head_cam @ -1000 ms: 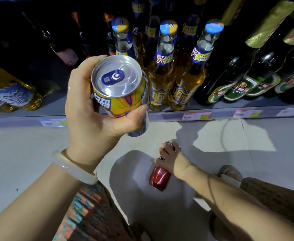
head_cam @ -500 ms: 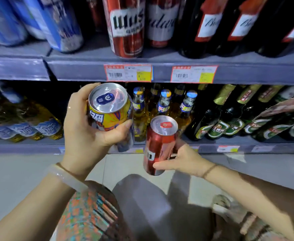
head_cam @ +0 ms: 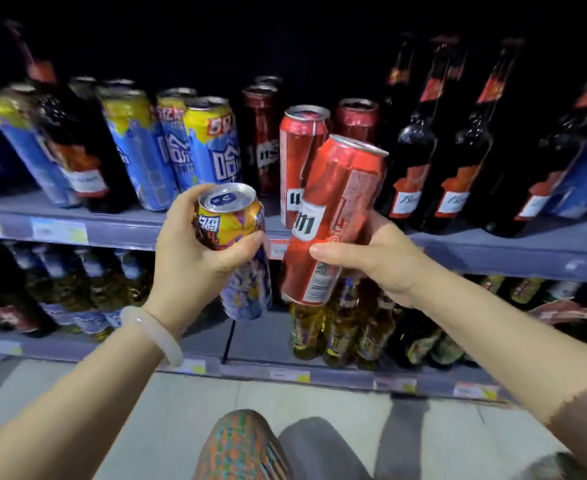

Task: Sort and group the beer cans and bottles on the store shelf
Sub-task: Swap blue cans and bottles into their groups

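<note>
My left hand [head_cam: 190,259] grips a yellow, orange and blue can [head_cam: 240,251] upright in front of the upper shelf edge [head_cam: 119,232]. My right hand [head_cam: 377,263] holds a tall red can [head_cam: 333,216], tilted with its top to the right, close in front of a matching red can [head_cam: 297,157] that stands on the upper shelf. More red cans [head_cam: 262,133] stand behind it. Blue and yellow cans [head_cam: 212,143] stand in a group to the left.
Dark bottles with red and white labels [head_cam: 413,161] fill the upper shelf's right side, and one dark bottle [head_cam: 73,140] stands among the blue cans at left. Amber bottles [head_cam: 340,327] and green bottles crowd the lower shelf [head_cam: 261,374]. My knee [head_cam: 240,448] is below.
Both hands rose from the lower shelf to the upper one. The red can went up and right, tilting toward the red cans on the shelf. The view lifted with them.
</note>
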Tool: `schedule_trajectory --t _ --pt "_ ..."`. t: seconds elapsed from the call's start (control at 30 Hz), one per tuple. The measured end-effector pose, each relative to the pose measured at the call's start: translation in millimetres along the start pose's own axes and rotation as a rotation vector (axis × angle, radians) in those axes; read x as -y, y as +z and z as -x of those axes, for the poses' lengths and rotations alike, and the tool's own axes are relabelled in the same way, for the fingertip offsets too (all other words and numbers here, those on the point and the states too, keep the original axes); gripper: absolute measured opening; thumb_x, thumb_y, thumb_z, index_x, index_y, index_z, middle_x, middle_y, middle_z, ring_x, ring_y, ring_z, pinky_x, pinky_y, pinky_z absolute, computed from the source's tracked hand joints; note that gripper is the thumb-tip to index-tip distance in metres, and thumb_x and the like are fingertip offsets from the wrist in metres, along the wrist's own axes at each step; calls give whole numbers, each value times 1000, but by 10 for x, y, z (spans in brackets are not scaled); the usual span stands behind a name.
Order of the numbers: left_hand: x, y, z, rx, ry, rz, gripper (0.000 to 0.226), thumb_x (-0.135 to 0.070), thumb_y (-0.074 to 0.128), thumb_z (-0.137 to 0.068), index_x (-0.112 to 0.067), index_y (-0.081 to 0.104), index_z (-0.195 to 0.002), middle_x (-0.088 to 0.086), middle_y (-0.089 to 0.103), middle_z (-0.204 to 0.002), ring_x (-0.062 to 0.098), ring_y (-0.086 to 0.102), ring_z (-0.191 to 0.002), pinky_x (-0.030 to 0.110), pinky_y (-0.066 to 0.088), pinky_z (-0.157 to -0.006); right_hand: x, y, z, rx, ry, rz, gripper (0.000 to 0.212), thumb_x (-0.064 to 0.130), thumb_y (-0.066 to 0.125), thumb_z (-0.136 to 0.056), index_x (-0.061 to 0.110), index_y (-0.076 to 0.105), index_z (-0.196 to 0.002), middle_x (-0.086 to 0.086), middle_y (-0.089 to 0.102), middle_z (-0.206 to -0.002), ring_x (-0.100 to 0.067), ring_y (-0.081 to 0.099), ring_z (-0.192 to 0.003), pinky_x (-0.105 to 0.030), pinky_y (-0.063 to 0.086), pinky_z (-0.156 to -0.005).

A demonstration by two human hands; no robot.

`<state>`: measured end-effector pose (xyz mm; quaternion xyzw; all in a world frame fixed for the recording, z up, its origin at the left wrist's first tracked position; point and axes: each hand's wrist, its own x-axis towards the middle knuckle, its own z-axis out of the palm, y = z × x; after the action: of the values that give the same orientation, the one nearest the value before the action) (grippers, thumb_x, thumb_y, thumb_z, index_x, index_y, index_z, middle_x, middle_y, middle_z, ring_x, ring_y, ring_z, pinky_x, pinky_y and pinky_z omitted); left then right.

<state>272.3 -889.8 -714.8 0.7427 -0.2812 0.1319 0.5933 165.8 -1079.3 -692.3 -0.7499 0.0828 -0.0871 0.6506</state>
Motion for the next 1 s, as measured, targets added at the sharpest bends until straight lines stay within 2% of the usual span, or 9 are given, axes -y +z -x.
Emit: schedule_trajectory --t 0.07,0.2,0.33,0.4,0.47,0.57,0.7,0.8,1.0 --pt "-89 -60 -146 -9 -14 -16 65 -49 73 -55 -27 49 -111 -5 59 -110 12 62 -100 28 49 -91 246 -53 -85 -10 -22 30 53 21 80 -59 28 56 -106 3 70 -105 -14 68 -96 -32 56 -83" --pt "-251 -139 -389 21 -18 -32 54 -23 82 -67 -22 46 -108 -15 57 -96 -14 59 -77 3 44 -71 609 -204 -205 -85 -30 89 58 19 80 -68 23 51 -118 1 67 -109 -18 65 -100 -40 54 -84" --pt "-328 -147 -512 -7 -62 -62 49 -20 76 -76 -22 44 -113 -19 55 -96 -13 60 -77 11 48 -73 770 -310 -287 -118 16 83 59 20 79 -69 24 48 -119 2 65 -108 -20 64 -98 -47 53 -86" --pt "-340 -101 -502 -27 -64 -65 50 -19 75 -77 -21 43 -114 -19 53 -97 -15 59 -78 6 46 -71 683 -338 -283 -155 28 94 59 20 80 -68 23 48 -117 4 64 -106 -18 63 -97 -44 53 -84" --pt "-301 -38 -423 -66 -58 -51 50 -15 75 -76 -20 42 -113 -18 54 -96 -19 57 -74 1 43 -65 516 -360 -266 -203 6 102 60 19 81 -68 21 48 -118 7 63 -102 -12 62 -92 -32 52 -73" --pt "-123 83 -224 -101 -69 -23 52 -14 77 -72 -19 45 -114 -12 60 -96 -13 61 -72 3 45 -64 241 -419 -288 -249 -83 146 64 20 83 -65 21 46 -118 11 61 -97 -4 58 -85 -22 45 -63" --pt "36 215 3 -155 -55 19 50 -17 78 -71 -20 49 -112 -8 64 -96 -6 63 -72 8 49 -64 -7 -378 -484 -347 -163 217 69 25 86 -58 17 49 -115 0 64 -103 -18 64 -93 -36 54 -78" --pt "26 256 133 -166 -27 37 54 -16 79 -70 -16 50 -116 -6 65 -99 -2 65 -78 11 51 -68 1 -361 -628 -420 -222 339 69 31 87 -55 16 49 -110 0 64 -102 -21 63 -96 -44 52 -87" --pt "-117 295 159 -175 -23 50 55 -17 79 -69 -19 50 -115 -11 64 -98 0 66 -80 16 54 -73 -43 -311 -716 -478 -192 454 66 38 84 -60 10 47 -108 -8 60 -107 -26 59 -98 -44 51 -87"
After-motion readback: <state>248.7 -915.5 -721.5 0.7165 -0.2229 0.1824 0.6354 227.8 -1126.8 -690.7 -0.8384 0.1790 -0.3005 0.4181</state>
